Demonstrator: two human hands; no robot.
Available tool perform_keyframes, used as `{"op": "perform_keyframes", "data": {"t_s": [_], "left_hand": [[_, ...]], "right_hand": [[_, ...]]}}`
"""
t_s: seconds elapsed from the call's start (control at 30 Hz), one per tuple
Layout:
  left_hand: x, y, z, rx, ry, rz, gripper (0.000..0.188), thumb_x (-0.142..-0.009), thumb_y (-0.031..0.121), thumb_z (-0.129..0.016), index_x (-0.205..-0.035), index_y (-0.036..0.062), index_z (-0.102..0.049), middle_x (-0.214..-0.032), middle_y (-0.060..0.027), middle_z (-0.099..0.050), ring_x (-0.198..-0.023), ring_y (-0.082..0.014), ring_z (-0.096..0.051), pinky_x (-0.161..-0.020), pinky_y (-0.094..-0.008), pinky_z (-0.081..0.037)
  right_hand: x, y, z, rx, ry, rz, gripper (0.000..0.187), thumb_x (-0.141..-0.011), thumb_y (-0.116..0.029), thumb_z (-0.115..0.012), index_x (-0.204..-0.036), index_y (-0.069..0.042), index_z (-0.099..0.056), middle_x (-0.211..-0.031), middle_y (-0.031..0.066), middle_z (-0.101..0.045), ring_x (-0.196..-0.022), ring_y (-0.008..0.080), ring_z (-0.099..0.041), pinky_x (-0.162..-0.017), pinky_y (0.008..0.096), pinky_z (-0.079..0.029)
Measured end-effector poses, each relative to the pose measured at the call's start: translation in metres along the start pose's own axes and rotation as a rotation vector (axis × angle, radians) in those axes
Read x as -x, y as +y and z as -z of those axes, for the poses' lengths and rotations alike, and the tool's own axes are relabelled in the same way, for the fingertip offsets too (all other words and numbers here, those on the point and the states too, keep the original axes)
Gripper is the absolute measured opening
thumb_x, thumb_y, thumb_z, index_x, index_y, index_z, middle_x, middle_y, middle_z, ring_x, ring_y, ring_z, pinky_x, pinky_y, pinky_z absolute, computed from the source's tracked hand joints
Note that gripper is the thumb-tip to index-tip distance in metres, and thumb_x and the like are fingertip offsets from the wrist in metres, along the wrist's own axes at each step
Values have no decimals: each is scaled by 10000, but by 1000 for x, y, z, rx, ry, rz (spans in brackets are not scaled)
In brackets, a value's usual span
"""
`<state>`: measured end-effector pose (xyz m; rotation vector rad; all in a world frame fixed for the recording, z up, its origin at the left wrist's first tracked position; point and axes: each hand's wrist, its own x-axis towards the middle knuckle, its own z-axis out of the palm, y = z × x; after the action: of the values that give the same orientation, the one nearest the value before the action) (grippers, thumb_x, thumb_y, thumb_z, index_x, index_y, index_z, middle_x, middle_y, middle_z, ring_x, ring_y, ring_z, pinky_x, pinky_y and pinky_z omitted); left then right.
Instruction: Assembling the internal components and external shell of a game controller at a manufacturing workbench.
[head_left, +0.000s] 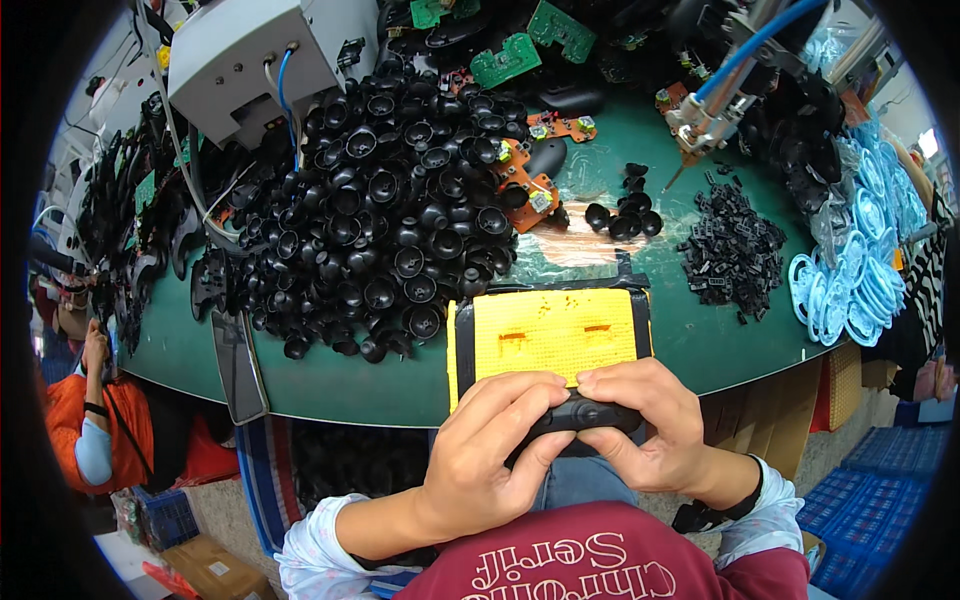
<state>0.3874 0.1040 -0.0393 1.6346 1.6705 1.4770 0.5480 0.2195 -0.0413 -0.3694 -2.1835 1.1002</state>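
A black game controller shell is held between my two hands at the table's front edge. My left hand grips its left end, fingers on top and thumb below. On the other end my right hand is closed the same way. Both hands hide much of the shell. Right behind them lies a yellow textured pad with black tape along its sides and two worn slots in it.
A big heap of black joystick caps covers the table's left middle. Small black parts are piled right, beside light blue rings. A metal-tipped tool hangs above the table. A phone-like slab lies at the left edge. Another person's orange garment shows far left.
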Motion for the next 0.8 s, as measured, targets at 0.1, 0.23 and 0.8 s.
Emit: {"op": "perform_keyframes", "data": {"t_s": [0.1, 0.23, 0.8], "left_hand": [[1, 2, -1, -34, 13, -27, 395, -722, -7, -771, -1091, -30, -630, -1055, -154, -653, -939, -318, -648, -826, -374, -518], [-3, 5, -1, -95, 60, -18, 350, -740, -12, -752, -1067, -29, -631, -1004, -157, -648, -903, -325, -641, -810, -371, -515], [-12, -25, 38, -107, -178, -37, 395, -684, 156, -866, -1033, 109, -688, -1115, -35, -711, -1154, -268, -620, -1138, -576, -217]], "right_hand": [[-8, -5, 5, -60, -44, -23, 359, -729, -32, -807, -1059, -14, -670, -994, 142, -680, -879, 296, -671, -797, 357, -538], [-12, 1, 2, -21, -67, 38, 396, -724, -38, -816, -1086, -27, -656, -1072, 140, -654, -959, 261, -643, -842, 341, -507], [-21, 16, 25, 40, -209, 50, 438, -718, -129, -832, -1117, -59, -667, -1134, 116, -702, -990, 304, -690, -850, 374, -542]]}}
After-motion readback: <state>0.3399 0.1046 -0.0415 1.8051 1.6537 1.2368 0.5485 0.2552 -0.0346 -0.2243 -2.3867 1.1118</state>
